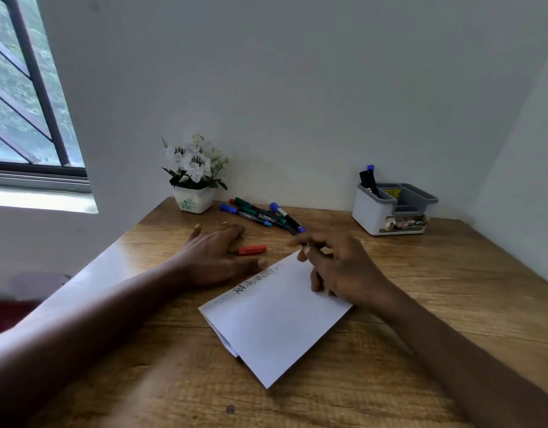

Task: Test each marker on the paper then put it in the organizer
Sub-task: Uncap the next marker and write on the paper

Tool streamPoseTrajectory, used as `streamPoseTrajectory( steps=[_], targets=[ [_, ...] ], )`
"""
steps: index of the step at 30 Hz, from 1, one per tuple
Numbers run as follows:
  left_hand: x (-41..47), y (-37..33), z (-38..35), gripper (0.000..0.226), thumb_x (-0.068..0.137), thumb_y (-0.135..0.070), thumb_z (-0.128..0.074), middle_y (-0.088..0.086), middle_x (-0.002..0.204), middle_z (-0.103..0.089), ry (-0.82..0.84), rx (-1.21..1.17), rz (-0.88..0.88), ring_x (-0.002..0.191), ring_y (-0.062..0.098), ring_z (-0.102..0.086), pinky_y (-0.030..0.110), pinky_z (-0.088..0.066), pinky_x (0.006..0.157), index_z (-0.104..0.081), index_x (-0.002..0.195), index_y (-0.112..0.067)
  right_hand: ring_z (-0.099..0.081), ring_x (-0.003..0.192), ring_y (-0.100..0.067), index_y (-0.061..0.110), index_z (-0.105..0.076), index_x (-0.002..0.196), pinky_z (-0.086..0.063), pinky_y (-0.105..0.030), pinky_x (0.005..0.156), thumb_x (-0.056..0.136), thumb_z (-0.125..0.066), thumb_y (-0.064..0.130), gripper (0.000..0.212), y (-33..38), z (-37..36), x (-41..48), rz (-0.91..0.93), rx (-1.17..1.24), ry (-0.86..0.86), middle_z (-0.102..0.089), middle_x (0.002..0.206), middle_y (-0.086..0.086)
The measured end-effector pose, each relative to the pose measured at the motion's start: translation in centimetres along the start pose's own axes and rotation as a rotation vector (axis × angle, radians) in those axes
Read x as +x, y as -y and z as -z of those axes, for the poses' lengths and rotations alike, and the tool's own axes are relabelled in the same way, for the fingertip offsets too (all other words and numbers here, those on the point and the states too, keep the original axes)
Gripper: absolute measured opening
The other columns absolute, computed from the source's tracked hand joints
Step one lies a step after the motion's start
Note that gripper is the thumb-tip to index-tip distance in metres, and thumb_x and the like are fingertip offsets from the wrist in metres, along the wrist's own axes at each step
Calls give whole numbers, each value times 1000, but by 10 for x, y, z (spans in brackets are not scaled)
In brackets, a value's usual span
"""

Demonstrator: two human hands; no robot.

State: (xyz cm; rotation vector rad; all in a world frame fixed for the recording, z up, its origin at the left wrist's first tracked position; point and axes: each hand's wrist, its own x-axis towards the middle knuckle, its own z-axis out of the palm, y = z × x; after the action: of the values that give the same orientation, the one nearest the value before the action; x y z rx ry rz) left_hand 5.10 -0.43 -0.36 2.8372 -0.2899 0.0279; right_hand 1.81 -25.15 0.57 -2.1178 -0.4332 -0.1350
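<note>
The little pot [193,202] is holding white flowers. The left hand [215,257] is lying flat on the table [427,304], fingers straight and apart, thumb touching the paper [275,319]. It is hardly pinning the paper, so the paper may be sliding once a marker rubs it.

The red cap [252,249] is lying loose just beside that hand and could roll away. More markers [260,215] are waiting behind it.

The right hand [337,267] is pinching a dark marker [314,246] over the paper's far corner. A line made there could slip onto the wood.

The organizer [374,217] is holding dark markers [369,179], one with a blue top, in its left slot.
</note>
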Motion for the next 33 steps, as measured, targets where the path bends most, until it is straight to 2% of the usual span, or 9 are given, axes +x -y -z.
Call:
streamPoseTrajectory(
  steps=[3, 8, 10, 13, 16, 20, 23, 28, 33],
  targets=[
    [3, 0, -1, 138, 47, -107, -13, -1, 166, -22, 40, 9, 1, 151, 17, -22, 54, -2, 123, -23, 158, -25, -66, 57, -14, 21, -70, 118, -47, -22, 46, 102, -52, 12, 25, -1, -5, 0, -82, 108, 69, -70, 97, -3],
    [3, -1, -2, 135, 49, -104, -21, -5, 168, -12, 89, 91, -32, 153, 13, -15, 60, -3, 122, -17, 158, -25, -71, 69, -23, 21, -73, 108, -45, -27, 42, 104, -37, 10, 38, -3, -2, 8, -172, 364, 104, -75, 91, -10],
    [3, 0, -2, 137, 47, -105, -19, -6, 168, -11, 105, 97, -35, 152, 14, -16, 61, -3, 122, -17, 158, -26, -71, 75, -21, 15, -69, 113, -44, -26, 42, 97, -49, 9, 26, -4, -1, 6, -118, 365, 110, -75, 87, -5],
    [6, 3, -3, 137, 46, -106, -18, -7, 168, -10, 120, 94, -44, 152, 14, -16, 61, -4, 121, -16, 158, -28, -62, 65, -7, 13, -64, 97, -46, -25, 49, 87, -75, 25, 19, -1, -6, 3, -24, 204, 46, -66, 71, 9],
    [9, 7, -6, 135, 47, -106, -21, -8, 168, -9, 131, 71, -47, 153, 13, -14, 61, -2, 121, -14, 159, -30, -57, 57, -14, 13, -67, 89, -43, -29, 51, 96, -57, 45, 34, 3, -15, 8, -137, 245, -33, -61, 59, 1],
    [9, 6, -4, 123, 58, -101, -31, -10, 168, -6, 127, 56, -44, 153, 13, -13, 59, -1, 122, -10, 159, -33, -67, 73, -20, 9, -74, 103, -52, -30, 58, 100, -56, 29, 27, 8, -18, 14, -174, 332, 16, -73, 78, -8],
    [9, 4, -3, 123, 57, -101, -30, -10, 168, -6, 130, 59, -55, 153, 13, -13, 59, -2, 122, -10, 158, -34, -67, 67, -19, 8, -75, 97, -55, -27, 61, 95, -65, 29, 23, 5, -20, 15, -212, 241, -3, -74, 75, -6],
    [9, 5, -2, 133, 43, -104, -19, -10, 168, -7, 133, 46, -73, 153, 13, -13, 60, -2, 122, -11, 157, -37, -69, 67, -18, 2, -68, 99, -56, -28, 63, 88, -70, 7, 12, 7, -18, 23, -298, 264, 10, -78, 81, -12],
    [6, 3, -1, 118, 59, -100, -29, -9, 168, -8, 133, 58, -72, 153, 14, -14, 60, -2, 122, -13, 157, -37, -62, 55, -16, 1, -69, 85, -49, -24, 48, 86, -71, 8, 7, 6, -20, 23, -181, 115, 8, -72, 68, -8]
  ],
)
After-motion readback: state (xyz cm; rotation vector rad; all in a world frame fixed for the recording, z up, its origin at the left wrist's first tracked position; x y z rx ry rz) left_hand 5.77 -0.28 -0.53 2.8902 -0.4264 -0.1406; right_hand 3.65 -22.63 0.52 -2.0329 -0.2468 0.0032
